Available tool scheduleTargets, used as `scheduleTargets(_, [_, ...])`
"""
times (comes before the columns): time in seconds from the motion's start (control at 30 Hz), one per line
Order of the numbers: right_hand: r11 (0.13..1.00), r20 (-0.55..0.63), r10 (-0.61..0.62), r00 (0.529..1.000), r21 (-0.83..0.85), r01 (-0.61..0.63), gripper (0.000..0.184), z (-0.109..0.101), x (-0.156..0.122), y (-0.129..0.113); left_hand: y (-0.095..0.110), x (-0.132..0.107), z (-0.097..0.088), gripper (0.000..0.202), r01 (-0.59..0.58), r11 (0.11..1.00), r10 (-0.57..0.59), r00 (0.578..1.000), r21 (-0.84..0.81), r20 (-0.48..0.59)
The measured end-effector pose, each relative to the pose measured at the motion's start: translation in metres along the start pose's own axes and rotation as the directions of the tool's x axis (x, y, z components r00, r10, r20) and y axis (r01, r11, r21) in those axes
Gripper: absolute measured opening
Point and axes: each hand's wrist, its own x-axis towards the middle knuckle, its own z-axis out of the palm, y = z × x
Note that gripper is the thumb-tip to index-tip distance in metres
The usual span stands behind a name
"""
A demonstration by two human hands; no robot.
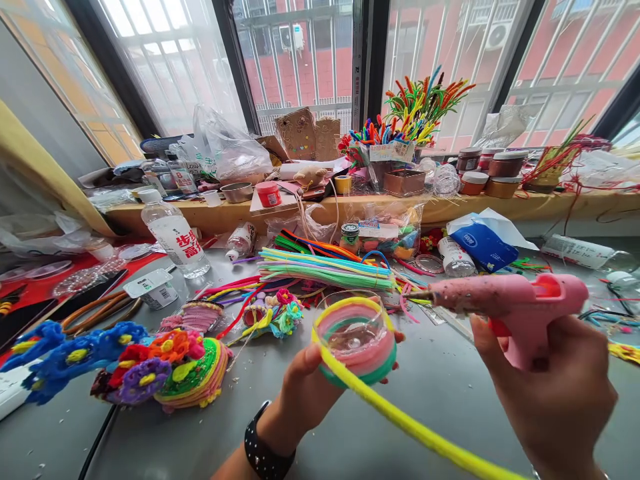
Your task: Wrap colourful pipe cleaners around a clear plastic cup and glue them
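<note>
My left hand grips a clear round cup wrapped in pink and green fuzzy strips, tilted so its open mouth shows. Around its upper part runs a yellow pipe cleaner, whose loose end trails down to the right. In my right hand is a pink hot glue gun, its nozzle pointing left, to the right of the cup and apart from it. A bundle of pastel pipe cleaners lies behind the cup.
Pipe-cleaner flowers decorate a striped piece at the left. A water bottle stands behind them. Farther back, a wooden sill carries jars, bags and a box of colourful stems. A blue packet lies at the back right.
</note>
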Motion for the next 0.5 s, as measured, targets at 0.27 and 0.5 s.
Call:
scheduleTargets(0.27, [0.987, 0.422, -0.016, 0.906, -0.141, 0.083, 0.055, 0.038, 0.030, 0.022, 0.004, 0.001, 0.002, 0.056, -0.034, 0.999, 0.034, 0.984, 0.000, -0.173])
scheduleTargets(0.5, [0.985, 0.542, -0.106, 0.833, -0.060, 0.164, 0.038, 0.063, 0.018, 0.032, 0.007, 0.000, -0.002, 0.057, -0.040, 0.999, 0.042, 0.975, 0.015, -0.217])
